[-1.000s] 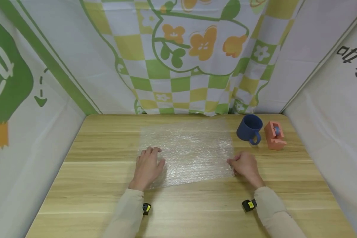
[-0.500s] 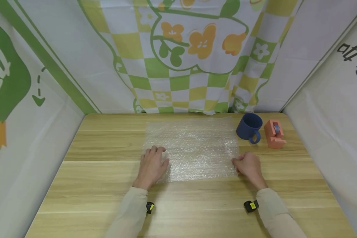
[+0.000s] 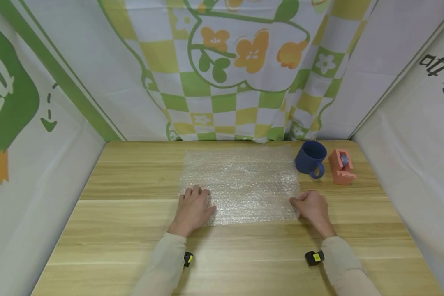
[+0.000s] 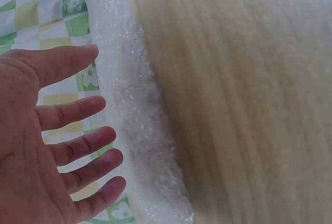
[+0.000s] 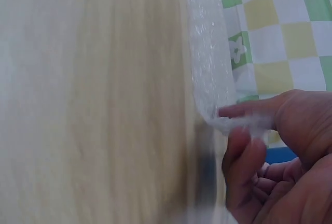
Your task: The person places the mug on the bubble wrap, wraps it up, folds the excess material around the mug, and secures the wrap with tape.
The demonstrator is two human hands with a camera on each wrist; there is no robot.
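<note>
Obs. over approx. the last sec.: bubble-wrap sheet (image 3: 240, 181) has slid a little to the right on the table (image 3: 244, 263), and its front edge now runs nearer parallel to the table's back edge; earlier it ran more slanted. Both hands shifted right w/ it. Posn. now: sheet lies spread out, mid-table toward the back, right edge just beside the blue mug (image 3: 308, 160); contact betw. the two can't be confirmed fr. this angle. L hand (image 3: 193, 207) is at the sheet's left front corner, fingers (image 4: 85, 144) spread apart and only slightly bent, gripping nothing; whether the fingertips bear on the film, can't tell. R hand (image 3: 312, 207) is at the right front corner, thumb and forefinger closed in a pinch on the film, other fingers curled in; R wrist view shows the corner drawn up betw. them. Mug upright, and the tape dispenser (image 3: 343, 179) to its right; both appear unmoved. Assessment: a small posn. adj., prob. steered by the R hand's pinch; sheet looks squarer and reasonably flat, but clearance at the mug is reduced, so any further travel that way would likely foul it.
</note>
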